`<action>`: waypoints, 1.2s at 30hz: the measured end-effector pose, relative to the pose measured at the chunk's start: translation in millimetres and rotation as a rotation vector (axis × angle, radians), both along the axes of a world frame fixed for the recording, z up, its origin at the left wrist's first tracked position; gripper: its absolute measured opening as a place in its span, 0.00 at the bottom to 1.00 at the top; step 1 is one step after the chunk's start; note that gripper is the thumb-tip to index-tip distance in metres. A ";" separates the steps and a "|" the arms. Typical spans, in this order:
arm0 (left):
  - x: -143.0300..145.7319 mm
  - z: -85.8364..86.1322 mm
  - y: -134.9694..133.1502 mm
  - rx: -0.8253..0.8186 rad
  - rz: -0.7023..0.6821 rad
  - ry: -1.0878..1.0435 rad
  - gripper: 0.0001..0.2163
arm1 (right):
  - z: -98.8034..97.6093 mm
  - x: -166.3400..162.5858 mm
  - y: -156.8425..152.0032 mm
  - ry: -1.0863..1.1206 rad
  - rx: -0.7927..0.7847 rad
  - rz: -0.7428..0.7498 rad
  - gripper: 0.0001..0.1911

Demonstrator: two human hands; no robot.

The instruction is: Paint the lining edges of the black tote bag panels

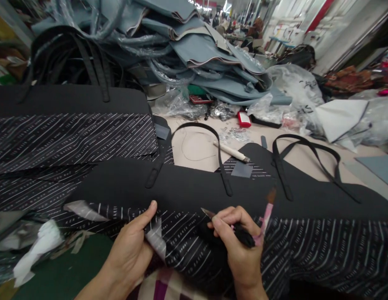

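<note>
A black bag panel point(118, 179) with a striped, lettered lining point(184, 237) lies in front of me, two strap ends fixed to it. My left hand point(134, 246) pinches its lower edge, thumb on top and fingers underneath, beside a greyish flap of lining. In my right hand point(240, 241) are black-handled scissors point(208, 212), their pointed tip at the seam between panel and lining. That same hand also carries a small brush point(269, 208) with a pink-wrapped handle, its brown bristles pointing up. The scissors' handles are partly hidden by my fingers.
More black bag pieces lie left point(68, 100) and right point(325, 200). A pale pen-like tool point(233, 151) and a red box point(244, 119) sit on the cream table point(194, 154). Behind are stacked grey-blue bags point(212, 54) and clear plastic point(294, 83). White crumpled material point(40, 246) is at lower left.
</note>
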State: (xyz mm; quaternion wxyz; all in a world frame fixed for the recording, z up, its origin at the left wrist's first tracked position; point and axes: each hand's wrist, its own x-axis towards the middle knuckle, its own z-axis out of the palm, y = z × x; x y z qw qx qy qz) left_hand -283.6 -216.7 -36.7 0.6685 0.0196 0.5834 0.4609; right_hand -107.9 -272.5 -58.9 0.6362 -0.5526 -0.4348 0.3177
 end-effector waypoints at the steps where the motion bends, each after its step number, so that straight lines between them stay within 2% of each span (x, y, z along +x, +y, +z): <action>1: -3.0 0.2 1.3 0.012 0.016 0.016 0.05 | -2.4 -2.2 0.9 -0.007 -0.016 0.010 0.12; 5: -11.2 -1.8 2.6 0.000 0.036 0.071 0.05 | -11.3 -9.2 8.0 -0.019 -0.024 0.017 0.12; 9: -11.6 -6.9 -2.7 0.008 0.056 0.009 0.07 | -11.2 -10.6 18.1 -0.064 -0.018 0.020 0.12; 15: -1.5 -4.3 -4.4 -0.089 -0.008 -0.087 0.06 | -7.3 -13.5 26.8 -0.199 -0.101 0.045 0.14; 21: 3.7 -4.4 1.3 -0.196 -0.033 -0.171 0.03 | -4.8 -19.5 27.1 -0.198 -0.113 0.028 0.15; 27: -1.5 -9.0 -1.9 -0.201 -0.017 -0.212 0.03 | -6.1 -19.1 25.1 -0.198 -0.121 0.044 0.14; 36: 0.5 -4.1 -3.1 -0.156 -0.067 -0.182 0.04 | -7.3 -15.8 23.3 -0.166 -0.134 0.087 0.14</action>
